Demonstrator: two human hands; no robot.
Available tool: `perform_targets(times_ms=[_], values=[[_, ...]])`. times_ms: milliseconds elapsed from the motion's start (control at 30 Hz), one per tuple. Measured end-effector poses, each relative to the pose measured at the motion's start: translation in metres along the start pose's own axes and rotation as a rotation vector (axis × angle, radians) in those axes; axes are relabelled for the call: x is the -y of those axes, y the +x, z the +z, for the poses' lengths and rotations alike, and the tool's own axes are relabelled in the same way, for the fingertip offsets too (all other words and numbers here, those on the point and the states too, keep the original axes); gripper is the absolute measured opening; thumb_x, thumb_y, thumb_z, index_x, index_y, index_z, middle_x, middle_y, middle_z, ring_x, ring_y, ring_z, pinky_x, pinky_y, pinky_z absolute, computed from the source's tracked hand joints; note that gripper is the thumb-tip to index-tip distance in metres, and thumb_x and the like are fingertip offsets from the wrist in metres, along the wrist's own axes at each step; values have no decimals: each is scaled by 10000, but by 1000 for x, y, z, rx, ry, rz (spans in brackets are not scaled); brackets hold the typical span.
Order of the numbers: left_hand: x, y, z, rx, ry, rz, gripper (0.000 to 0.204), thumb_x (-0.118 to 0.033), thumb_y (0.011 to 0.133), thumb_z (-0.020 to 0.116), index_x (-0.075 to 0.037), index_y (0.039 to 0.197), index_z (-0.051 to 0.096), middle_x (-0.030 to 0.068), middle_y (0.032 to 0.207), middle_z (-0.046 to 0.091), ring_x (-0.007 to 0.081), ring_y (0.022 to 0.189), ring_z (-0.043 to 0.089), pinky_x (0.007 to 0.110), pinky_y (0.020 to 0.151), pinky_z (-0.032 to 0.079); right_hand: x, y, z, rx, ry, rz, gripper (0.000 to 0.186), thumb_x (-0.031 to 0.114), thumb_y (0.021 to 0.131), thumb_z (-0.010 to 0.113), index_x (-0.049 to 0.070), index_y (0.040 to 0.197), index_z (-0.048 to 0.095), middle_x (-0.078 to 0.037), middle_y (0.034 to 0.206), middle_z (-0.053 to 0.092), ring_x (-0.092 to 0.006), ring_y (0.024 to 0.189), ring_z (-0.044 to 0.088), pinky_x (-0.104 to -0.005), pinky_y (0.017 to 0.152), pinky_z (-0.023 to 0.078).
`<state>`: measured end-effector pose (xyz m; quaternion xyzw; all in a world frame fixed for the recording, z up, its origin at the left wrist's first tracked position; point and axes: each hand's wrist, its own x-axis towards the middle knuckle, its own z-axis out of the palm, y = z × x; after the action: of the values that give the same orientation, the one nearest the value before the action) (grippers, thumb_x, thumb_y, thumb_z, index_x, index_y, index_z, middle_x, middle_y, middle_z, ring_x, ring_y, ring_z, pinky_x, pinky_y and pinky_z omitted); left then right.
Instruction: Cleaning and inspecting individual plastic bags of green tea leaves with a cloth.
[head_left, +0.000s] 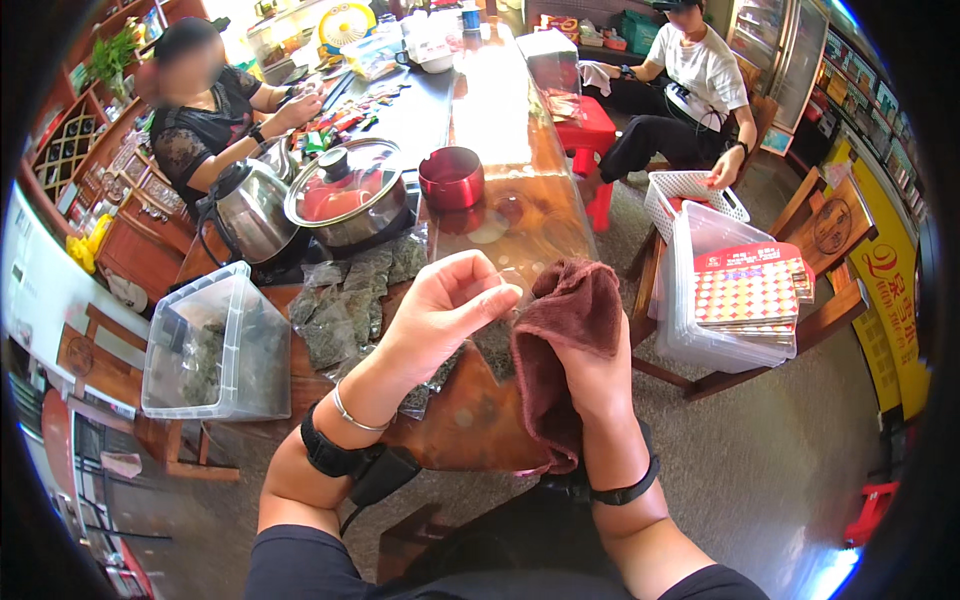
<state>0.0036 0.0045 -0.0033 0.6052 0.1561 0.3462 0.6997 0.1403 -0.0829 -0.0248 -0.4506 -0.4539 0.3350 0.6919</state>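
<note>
My left hand is raised over the wooden table, fingers curled in a pinch; what they hold, perhaps something clear and thin, is too faint to make out. Beside it my right hand grips a maroon cloth, which covers its fingers and hangs down. Plastic packets of dark green flaky material lie just left of my hands. A clear plastic tub with some of that dark material stands at the table's left. A red metal pot sits beyond my hands.
A kettle and lidded pot stand back left. One person handles small items there; another sits right, reaching into a white basket. A tub of patterned cards rests on a chair, near a red stool.
</note>
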Motion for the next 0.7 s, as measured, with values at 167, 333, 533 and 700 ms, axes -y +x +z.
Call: perform_targets(times_ms=[167, 333, 533, 700], values=[[-5, 2, 2, -52, 49, 53, 191, -128, 774, 630, -61, 858, 472, -32, 741, 500, 20, 702, 468, 150, 597, 376, 3, 1, 5, -83, 93, -19, 292, -2, 718, 601, 37, 983, 485, -22, 876, 521, -100, 775, 515, -234, 670, 451], [-2, -4, 1, 89, 33, -295, 336, 3, 691, 669, -53, 952, 465, -20, 837, 510, 62, 806, 496, 208, 714, 425, 5, 2, 6, -166, 156, -75, 334, -34, 722, 581, 45, 1018, 450, -22, 899, 499, -105, 801, 508, -227, 674, 449], [-6, -6, 8, 91, -51, -148, 247, -24, 735, 635, -59, 925, 481, -12, 873, 528, 63, 813, 502, 212, 705, 429, 6, -2, 8, -168, 231, -44, 333, -29, 724, 573, 46, 1016, 433, -28, 895, 488, -105, 798, 504, -220, 678, 442], [4, 7, 0, 50, -73, -47, 192, 11, 756, 565, -54, 914, 478, 3, 845, 546, 75, 723, 540, 221, 617, 474, -3, 5, -2, -263, 233, -68, 315, 44, 779, 546, 22, 1075, 440, -49, 972, 498, -123, 867, 492, -245, 736, 432]])
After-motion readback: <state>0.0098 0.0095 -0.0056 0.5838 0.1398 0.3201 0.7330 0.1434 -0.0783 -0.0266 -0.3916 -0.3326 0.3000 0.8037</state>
